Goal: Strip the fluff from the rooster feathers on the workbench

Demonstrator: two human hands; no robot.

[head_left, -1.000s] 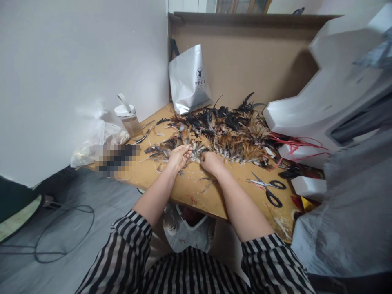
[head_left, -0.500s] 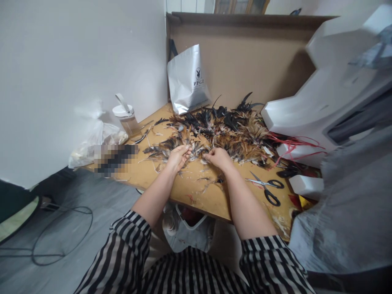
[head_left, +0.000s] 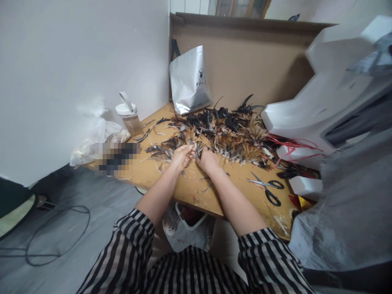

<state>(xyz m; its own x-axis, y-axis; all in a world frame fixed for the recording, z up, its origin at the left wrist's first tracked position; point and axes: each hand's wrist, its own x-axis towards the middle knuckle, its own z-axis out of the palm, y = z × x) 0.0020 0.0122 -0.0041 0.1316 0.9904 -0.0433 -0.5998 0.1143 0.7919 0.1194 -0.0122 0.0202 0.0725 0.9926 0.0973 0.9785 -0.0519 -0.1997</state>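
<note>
Brown and black feathers (head_left: 237, 143) lie in bunches along the back of the wooden table (head_left: 183, 185). My left hand (head_left: 183, 157) is closed, thumb and forefinger pinching the pale lower ends of a small feather bunch (head_left: 196, 148). Close beside it on the right, my right hand (head_left: 208, 160) has its fingers drawn together at the same bunch, and its fingertips are partly hidden. A pair of black-handled scissors (head_left: 268, 187) rests with blades apart to the right of my right forearm.
A silver bag (head_left: 188, 81) stands against the cardboard panel (head_left: 245, 61). On the left are a lidded drink cup (head_left: 130, 118) and a plastic bag (head_left: 88, 147). Red strings (head_left: 295, 147) and white foam (head_left: 290, 110) sit at the right. A white bin (head_left: 180, 216) is under the table.
My right hand has moved left, closer to my left hand, and its fingers now meet the feather bunch. My left hand stays pinched at nearly the same place.
</note>
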